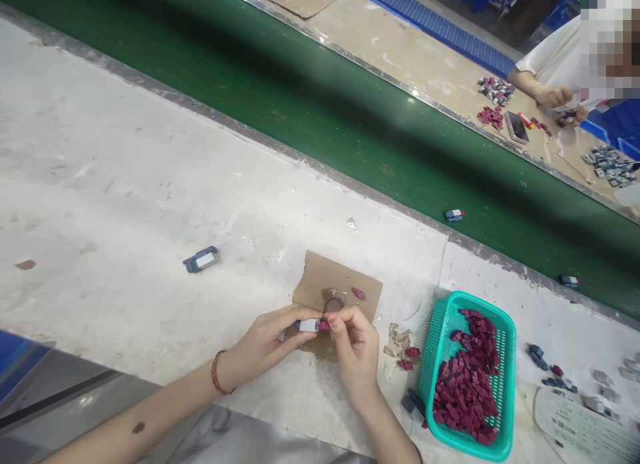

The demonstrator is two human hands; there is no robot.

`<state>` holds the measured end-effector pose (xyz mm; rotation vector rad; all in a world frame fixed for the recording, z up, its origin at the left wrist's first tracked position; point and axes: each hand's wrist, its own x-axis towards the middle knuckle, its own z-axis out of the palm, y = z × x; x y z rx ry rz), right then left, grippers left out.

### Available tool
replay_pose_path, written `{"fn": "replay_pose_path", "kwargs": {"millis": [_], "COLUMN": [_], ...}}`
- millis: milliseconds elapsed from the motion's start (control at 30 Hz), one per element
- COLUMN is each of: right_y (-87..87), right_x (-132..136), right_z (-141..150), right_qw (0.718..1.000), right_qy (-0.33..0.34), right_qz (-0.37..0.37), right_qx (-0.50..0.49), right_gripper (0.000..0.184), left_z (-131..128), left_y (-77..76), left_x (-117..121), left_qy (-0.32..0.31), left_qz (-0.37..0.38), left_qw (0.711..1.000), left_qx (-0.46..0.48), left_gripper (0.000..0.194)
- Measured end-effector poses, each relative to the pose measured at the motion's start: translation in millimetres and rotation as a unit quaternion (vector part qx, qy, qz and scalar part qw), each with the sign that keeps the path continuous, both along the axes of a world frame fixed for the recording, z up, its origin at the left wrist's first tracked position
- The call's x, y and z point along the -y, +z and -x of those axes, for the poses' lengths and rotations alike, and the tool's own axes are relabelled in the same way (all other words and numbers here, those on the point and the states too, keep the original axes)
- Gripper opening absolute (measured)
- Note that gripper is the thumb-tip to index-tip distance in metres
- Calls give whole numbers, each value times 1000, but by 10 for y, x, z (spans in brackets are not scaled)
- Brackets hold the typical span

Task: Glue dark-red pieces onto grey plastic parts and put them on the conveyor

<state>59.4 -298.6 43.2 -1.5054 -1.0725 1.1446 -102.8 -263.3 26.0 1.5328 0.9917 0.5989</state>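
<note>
Between the thumb and fingers of my left hand [273, 337] is a small grey-and-white plastic toy part [309, 325]. My right hand [356, 347] pinches a small maroon plastic piece [324, 325] against the right end of that part. Both hands are over a piece of brown cardboard [367, 294], which partly shows behind them. On the cardboard, just beyond my fingertips, sits a small round brown object [333, 306]. One loose maroon piece [359, 293] lies near it. The fingers hide much of the joint between the held pieces.
A teal basket [509, 384] of maroon pieces stands to the right. A grey-and-white toy part [201, 259] lies left on the white table [125, 204]. Beyond runs a green conveyor belt [280, 97] carrying toy parts [455, 215]. Across it, a co-worker's hands [555, 96] handle something small.
</note>
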Motion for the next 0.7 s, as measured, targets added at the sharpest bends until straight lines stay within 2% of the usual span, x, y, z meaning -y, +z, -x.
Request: {"fn": "replay_pose_path", "kwargs": {"millis": [233,367,433,533,600,700], "right_y": [-22,-26,-16,14,40,93], "right_x": [24,13,5,1,7,28], "right_z": [31,-11,-55,-109,-120,-101], "right_qw": [997,991,974,922,896,877], "right_qy": [45,54,72,130,165,186], "right_qz": [-24,-47,-79,-146,-168,-158], "right_qx": [56,112,201,335,377,415], "right_gripper": [27,26,30,46,51,53], "left_z": [-6,-17,-23,-25,-14,17], "left_y": [17,31,33,42,53,69], "left_x": [-11,-7,8,30,33,28], "left_qy": [3,6,10,11,3,-2], "left_qz": [6,42,79,116,121,111], "left_qw": [1000,999,997,993,993,994], "left_qx": [-11,-17,-13,0,-2,-4], "left_gripper": [22,19,19,21,21,20]}}
